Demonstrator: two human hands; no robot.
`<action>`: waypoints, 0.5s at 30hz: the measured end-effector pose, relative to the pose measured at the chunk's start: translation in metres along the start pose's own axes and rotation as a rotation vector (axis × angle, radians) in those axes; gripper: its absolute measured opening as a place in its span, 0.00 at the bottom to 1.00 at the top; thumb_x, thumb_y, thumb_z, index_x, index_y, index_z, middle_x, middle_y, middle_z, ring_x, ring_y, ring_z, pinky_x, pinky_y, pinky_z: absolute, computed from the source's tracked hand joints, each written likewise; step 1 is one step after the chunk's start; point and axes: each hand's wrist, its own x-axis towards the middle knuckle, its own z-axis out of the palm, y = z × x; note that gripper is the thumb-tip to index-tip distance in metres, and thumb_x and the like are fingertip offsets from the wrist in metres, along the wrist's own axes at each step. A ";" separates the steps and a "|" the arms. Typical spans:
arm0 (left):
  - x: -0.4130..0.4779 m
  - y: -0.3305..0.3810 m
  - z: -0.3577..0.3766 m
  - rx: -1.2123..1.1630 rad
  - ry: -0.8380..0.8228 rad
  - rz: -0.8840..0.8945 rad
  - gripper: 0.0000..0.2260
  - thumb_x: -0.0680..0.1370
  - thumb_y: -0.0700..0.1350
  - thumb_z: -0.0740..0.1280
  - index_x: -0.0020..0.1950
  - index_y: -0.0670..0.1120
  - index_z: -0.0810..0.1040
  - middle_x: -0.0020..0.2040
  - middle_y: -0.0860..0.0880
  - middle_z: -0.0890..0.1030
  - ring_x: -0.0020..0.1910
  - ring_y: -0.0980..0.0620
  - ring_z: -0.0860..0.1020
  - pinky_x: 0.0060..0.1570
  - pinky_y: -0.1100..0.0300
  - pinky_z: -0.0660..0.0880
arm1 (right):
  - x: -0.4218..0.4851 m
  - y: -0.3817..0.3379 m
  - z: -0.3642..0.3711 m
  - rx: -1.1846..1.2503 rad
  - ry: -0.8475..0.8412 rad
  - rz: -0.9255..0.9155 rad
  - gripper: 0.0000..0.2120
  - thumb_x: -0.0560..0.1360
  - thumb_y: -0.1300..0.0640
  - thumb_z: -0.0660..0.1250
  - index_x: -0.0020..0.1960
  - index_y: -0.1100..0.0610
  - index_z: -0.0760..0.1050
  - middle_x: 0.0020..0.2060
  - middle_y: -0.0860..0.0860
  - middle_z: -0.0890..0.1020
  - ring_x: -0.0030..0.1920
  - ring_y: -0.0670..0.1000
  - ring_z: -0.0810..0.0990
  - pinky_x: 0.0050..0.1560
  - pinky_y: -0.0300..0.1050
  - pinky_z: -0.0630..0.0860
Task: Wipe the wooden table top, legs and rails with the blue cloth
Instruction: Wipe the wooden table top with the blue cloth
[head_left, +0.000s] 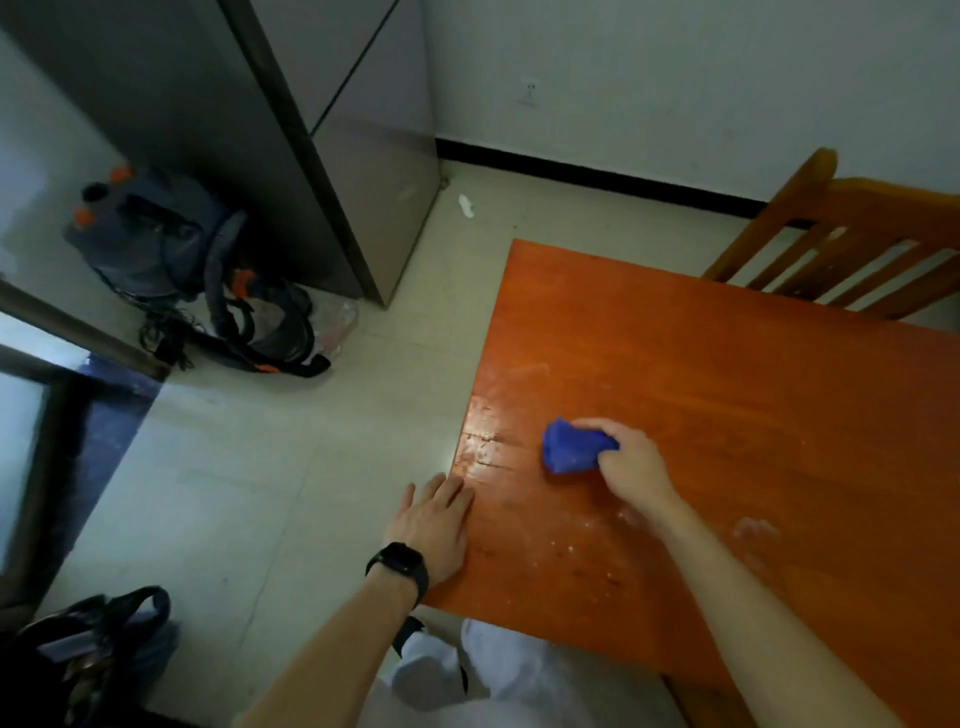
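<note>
While right hand (631, 462) grips blue cloth (574, 447), left hand (436, 525) flat on table (727, 395)

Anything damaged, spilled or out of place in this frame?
Yes. The orange-brown wooden table top has a worn, cracked patch at its left edge, beside the crumpled blue cloth, and whitish smears near the right forearm. A white scrap lies on the floor.

Bunched blue cloth (574, 448) sits on the glossy, seemingly smudged wooden table (727, 395).
</note>
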 end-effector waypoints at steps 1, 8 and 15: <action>0.005 0.000 -0.005 0.007 0.015 0.007 0.24 0.81 0.49 0.54 0.78 0.52 0.60 0.78 0.51 0.59 0.78 0.46 0.55 0.76 0.43 0.51 | 0.018 -0.006 -0.010 -0.011 0.090 -0.017 0.26 0.67 0.67 0.58 0.59 0.50 0.80 0.54 0.46 0.82 0.56 0.45 0.77 0.49 0.29 0.67; 0.047 -0.009 -0.037 -0.002 -0.016 0.038 0.26 0.82 0.50 0.55 0.79 0.52 0.55 0.80 0.50 0.55 0.78 0.49 0.56 0.77 0.50 0.53 | 0.126 -0.029 0.013 -0.162 0.219 0.042 0.34 0.69 0.61 0.58 0.75 0.47 0.64 0.71 0.50 0.70 0.68 0.59 0.68 0.67 0.55 0.67; 0.079 -0.046 -0.082 0.125 -0.074 0.051 0.29 0.82 0.50 0.56 0.81 0.50 0.47 0.81 0.51 0.46 0.79 0.51 0.50 0.77 0.50 0.52 | 0.010 -0.037 0.062 -0.169 -0.306 0.037 0.26 0.70 0.65 0.60 0.59 0.41 0.80 0.54 0.40 0.79 0.53 0.46 0.74 0.50 0.40 0.67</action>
